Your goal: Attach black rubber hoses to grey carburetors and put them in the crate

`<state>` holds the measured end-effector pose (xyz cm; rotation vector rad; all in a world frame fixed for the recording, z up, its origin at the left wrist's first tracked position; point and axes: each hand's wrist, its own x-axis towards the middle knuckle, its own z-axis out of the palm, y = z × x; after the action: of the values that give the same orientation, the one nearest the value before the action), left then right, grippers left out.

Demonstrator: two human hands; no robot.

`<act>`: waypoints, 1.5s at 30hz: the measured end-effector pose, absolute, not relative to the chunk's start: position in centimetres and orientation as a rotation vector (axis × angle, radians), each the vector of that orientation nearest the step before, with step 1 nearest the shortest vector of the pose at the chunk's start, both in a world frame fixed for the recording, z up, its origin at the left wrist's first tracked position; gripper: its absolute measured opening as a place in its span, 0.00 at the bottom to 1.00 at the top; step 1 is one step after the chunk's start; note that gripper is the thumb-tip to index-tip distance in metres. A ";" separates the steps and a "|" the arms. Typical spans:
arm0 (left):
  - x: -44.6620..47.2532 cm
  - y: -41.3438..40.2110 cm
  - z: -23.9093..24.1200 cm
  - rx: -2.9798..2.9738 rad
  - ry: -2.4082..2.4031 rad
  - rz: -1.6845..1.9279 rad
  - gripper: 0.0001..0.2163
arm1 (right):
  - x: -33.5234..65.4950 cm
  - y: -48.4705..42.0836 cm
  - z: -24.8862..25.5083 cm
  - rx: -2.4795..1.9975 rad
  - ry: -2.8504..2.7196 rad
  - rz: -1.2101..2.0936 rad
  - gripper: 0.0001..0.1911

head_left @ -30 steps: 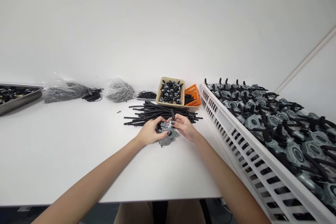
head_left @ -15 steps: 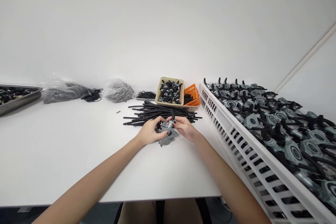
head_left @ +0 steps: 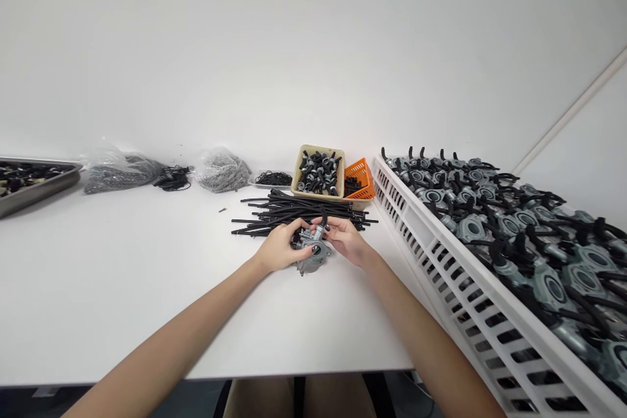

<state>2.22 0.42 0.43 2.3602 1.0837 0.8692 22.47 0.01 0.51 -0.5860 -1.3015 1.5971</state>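
A grey metal carburetor (head_left: pixel 309 264) is held between my hands just above the white table, in front of a pile of black rubber hoses (head_left: pixel 279 207). My left hand (head_left: pixel 280 248) is closed round its left side, thumb across the front by the round bore. At the top, my right hand (head_left: pixel 344 238) pinches the carburetor's cap, from which a short black rubber boot (head_left: pixel 323 214) sticks up. The fingers hide part of the cap, so its seating cannot be made out.
On the right stands a white slatted crate (head_left: pixel 441 248) full of carburetors. Behind the hoses are a cream basket (head_left: pixel 294 177) of capped boots and an orange basket (head_left: pixel 365 191) of small black parts. Plastic bags (head_left: pixel 223 170) and a metal tray (head_left: pixel 49 188) lie left.
Both hands keep their hold on the carburetor with hardly any movement. The whole view has shifted very slightly.
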 end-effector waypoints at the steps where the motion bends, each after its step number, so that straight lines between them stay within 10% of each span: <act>1: 2.2 0.4 0.4 2.366 1.089 0.861 0.16 | 22.5 0.0 0.6 -0.591 -1.310 1.588 0.17; 45: 2.3 0.4 0.4 2.338 1.070 0.889 0.17 | 22.3 -0.1 0.4 -0.581 -1.243 1.603 0.21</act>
<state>2.29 0.41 0.44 2.3382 1.0696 0.8885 22.30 -0.06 0.45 -0.5813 -1.2427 1.6028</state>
